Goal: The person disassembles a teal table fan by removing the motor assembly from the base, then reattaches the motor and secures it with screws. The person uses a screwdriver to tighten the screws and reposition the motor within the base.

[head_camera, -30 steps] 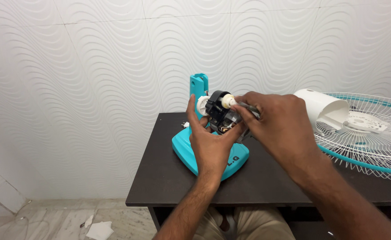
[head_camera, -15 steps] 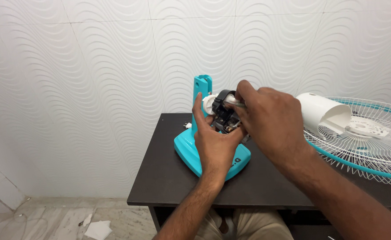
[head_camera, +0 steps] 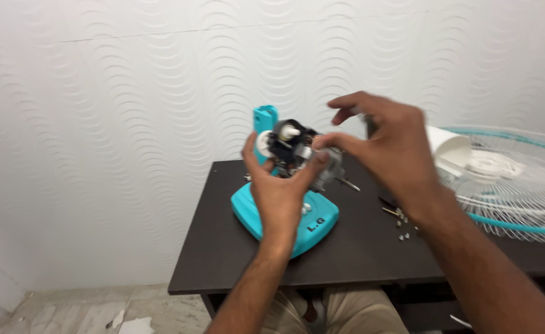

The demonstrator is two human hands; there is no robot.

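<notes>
Hands (head_camera: 278, 192) (left) around motor (head_camera: 297, 151)

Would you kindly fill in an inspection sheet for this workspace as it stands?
Surface: dark table, set against a white wavy wall.
Job's things: fan motor atop the teal fan base.
Clutter: small screws; white fan grille and white cover at the right.
Grippers: left hand grips the motor; right hand open-fingered beside it, blurred.
Cables: nothing seen.
Surroundings: tiled floor with paper scraps.
</notes>
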